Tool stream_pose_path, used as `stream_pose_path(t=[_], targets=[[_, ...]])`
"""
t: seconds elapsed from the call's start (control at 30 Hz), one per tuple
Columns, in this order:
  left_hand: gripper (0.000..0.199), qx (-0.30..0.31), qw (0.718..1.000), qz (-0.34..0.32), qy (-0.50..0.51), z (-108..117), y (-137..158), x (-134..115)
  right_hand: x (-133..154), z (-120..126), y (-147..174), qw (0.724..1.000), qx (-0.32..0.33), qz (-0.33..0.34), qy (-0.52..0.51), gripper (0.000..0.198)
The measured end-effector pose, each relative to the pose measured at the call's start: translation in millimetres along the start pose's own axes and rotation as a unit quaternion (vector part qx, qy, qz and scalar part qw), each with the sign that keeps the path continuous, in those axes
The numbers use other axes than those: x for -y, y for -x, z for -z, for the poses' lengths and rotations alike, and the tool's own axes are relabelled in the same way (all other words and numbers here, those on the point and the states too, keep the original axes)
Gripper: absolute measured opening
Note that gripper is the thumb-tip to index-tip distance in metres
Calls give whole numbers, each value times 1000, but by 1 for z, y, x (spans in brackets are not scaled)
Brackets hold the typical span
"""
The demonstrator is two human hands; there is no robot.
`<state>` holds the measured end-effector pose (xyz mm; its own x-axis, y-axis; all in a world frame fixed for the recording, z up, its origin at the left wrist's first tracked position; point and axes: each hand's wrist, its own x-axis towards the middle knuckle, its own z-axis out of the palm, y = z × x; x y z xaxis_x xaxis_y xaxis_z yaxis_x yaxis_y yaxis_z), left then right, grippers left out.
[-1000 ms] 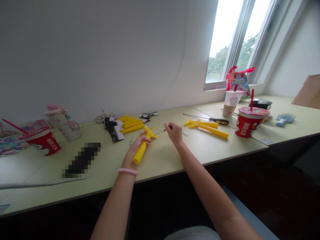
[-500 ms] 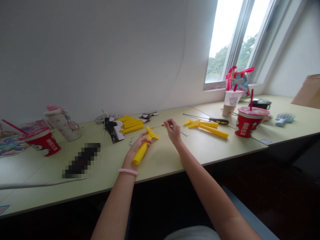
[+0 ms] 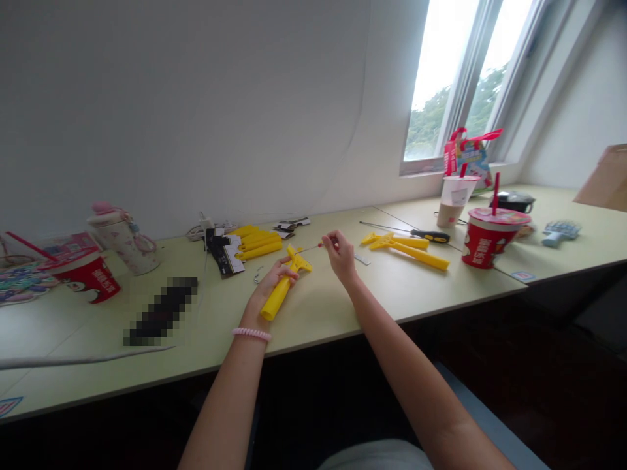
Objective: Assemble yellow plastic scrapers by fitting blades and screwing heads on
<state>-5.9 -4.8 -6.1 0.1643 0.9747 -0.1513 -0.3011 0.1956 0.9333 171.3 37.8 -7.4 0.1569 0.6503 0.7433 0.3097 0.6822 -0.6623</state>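
Observation:
My left hand (image 3: 277, 277) is wrapped around a yellow scraper (image 3: 275, 299), its thick handle slanting toward me and its flared head pointing away. My right hand (image 3: 339, 253) pinches a small screwdriver (image 3: 309, 249) whose thin shaft reaches left to the scraper's head; I cannot make out exactly where the tip sits. Most of its red handle is hidden by my fingers. On the table just past my right wrist lies a thin metal blade (image 3: 362, 260). Some tiny metal parts (image 3: 258, 275) are left of my left hand.
Two more yellow scrapers (image 3: 416, 253) and a long black-and-yellow screwdriver (image 3: 430, 235) lie to the right. Several yellow handles (image 3: 262, 245) rest on black packaging (image 3: 224, 256) near the wall. Red cups (image 3: 490, 241), a tumbler (image 3: 125, 241) and a pixelated dark object (image 3: 161, 313) stand or lie around.
The view has shifted very slightly. Both hands keep their grips, and the screwdriver stays at the scraper's head with hardly any visible movement.

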Motion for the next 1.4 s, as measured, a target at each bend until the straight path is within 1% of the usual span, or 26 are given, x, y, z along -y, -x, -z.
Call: stream_pose_path(t=[0.33,0.53,0.73,0.83,0.97,1.03,1.1,1.17,1.3,1.4], targets=[[62,4,1000,-3,-4,1,-1,1,1,0,0,1000,7,3,2,27],[63,5,1000,-8,-16,1,0,1,0,0,3,999,35,5,-4,21],[66,10,999,-4,-33,3,-2,2,1,1,1,999,0,38,4,21],[65,11,999,-10,-41,3,-2,2,3,0,1,1000,-6,22,-2,19],[66,0,998,-9,-54,1,0,1,4,0,3,999,-23,3,27,22],[67,-4,999,-8,-52,1,0,2,3,0,4,999,-14,-1,36,22],[67,0,999,-10,-47,2,-1,2,1,0,4,1000,3,-4,30,19],[66,8,999,-11,-46,3,-2,3,-1,-1,4,1000,3,4,25,14],[67,14,999,-7,-49,3,-3,4,-1,-1,3,998,-32,45,32,10],[67,13,998,-9,-53,3,-3,5,0,-1,3,999,-29,35,7,12]])
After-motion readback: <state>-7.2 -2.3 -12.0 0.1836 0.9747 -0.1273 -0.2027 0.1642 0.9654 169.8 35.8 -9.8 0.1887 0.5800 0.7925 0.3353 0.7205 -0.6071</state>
